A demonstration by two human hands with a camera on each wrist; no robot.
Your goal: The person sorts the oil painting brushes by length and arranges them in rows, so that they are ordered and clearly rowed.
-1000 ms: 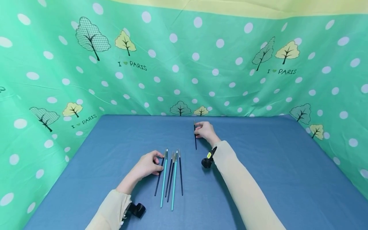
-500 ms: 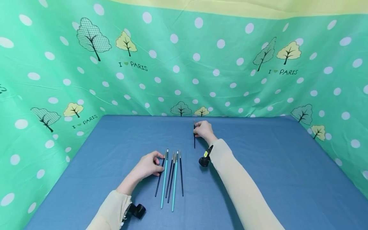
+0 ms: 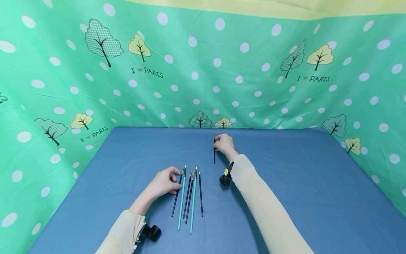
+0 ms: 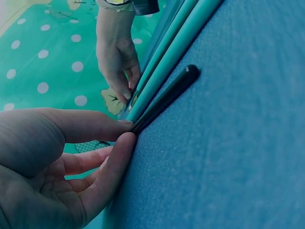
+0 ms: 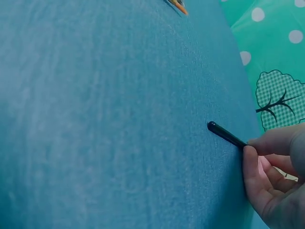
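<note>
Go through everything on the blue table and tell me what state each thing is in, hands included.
Left hand: fingers pinching the dark brush.
Dark brush: flat on the cloth, leftmost of the row.
Row of brushes: lying side by side, bristles pointing away.
Right hand: pinching the lone brush.
Lone brush: apart from the row, farther back.
Blue table: cloth-covered.

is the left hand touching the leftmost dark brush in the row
Touching. The left wrist view shows the left hand pinching the dark brush between thumb and forefinger, with no gap; the head view agrees, with the fingers lying against that brush.
</note>
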